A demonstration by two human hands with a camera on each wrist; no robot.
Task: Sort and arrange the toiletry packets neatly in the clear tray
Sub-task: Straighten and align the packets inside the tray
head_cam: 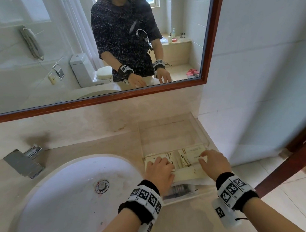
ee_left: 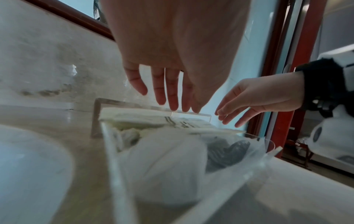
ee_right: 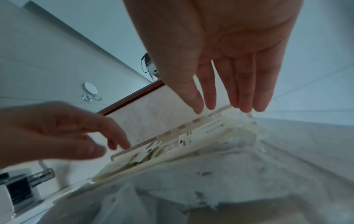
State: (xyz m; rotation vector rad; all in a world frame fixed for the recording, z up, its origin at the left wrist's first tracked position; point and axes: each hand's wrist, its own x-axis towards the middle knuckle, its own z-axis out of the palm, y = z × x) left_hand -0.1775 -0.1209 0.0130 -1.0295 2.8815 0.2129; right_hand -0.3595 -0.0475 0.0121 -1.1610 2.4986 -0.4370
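The clear tray point(head_cam: 201, 129) stands on the counter to the right of the sink point(head_cam: 72, 192). The toiletry packets point(head_cam: 185, 160) stand on edge across its middle, with bagged items nearer. Both hands hover over the row with fingers loosely spread, holding nothing — the left hand point(head_cam: 160, 171) over the left packets, the right hand point(head_cam: 214, 163) over the right ones. The packets look thin, light and pliable, probably slick paper — likely to fan or slump. Best pinched by their upper edges, or squared up from both ends at once.
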